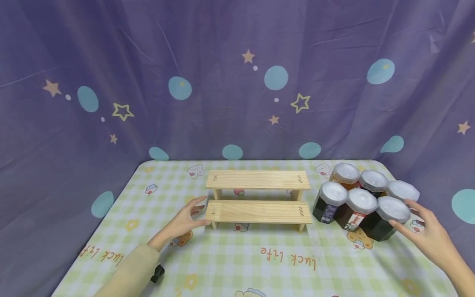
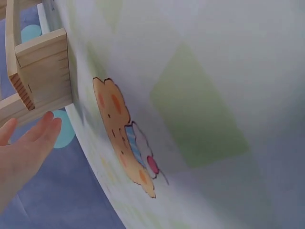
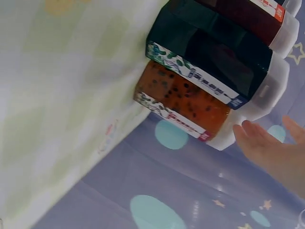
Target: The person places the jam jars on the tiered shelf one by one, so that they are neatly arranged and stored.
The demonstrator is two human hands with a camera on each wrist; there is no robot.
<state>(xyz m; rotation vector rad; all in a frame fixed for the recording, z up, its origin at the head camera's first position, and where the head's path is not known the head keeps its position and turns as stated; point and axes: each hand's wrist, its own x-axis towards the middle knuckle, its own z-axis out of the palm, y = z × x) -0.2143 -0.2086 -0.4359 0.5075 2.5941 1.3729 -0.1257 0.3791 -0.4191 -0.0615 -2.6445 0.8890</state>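
Observation:
A two-step wooden rack (image 1: 258, 211) stands mid-table, its upper step (image 1: 257, 179) behind the lower one. My left hand (image 1: 190, 216) is at the rack's left end, fingers spread and holding nothing; whether its fingertips touch the wood I cannot tell. To the right of the rack, several white-lidded jars stand in two rows. Beside the rightmost ones, my right hand (image 1: 426, 231) reaches with fingers apart, close to the lids of a dark jar (image 3: 209, 52) and an orange jar with dark specks (image 3: 183, 95). Contact with those lids is unclear.
A checked green-and-white cloth (image 1: 237, 255) with printed cartoons covers the table. Behind it hangs a purple curtain (image 1: 222, 115) with stars and teal dots. A small black object (image 1: 157, 273) shows by the left sleeve. The jars stand close together.

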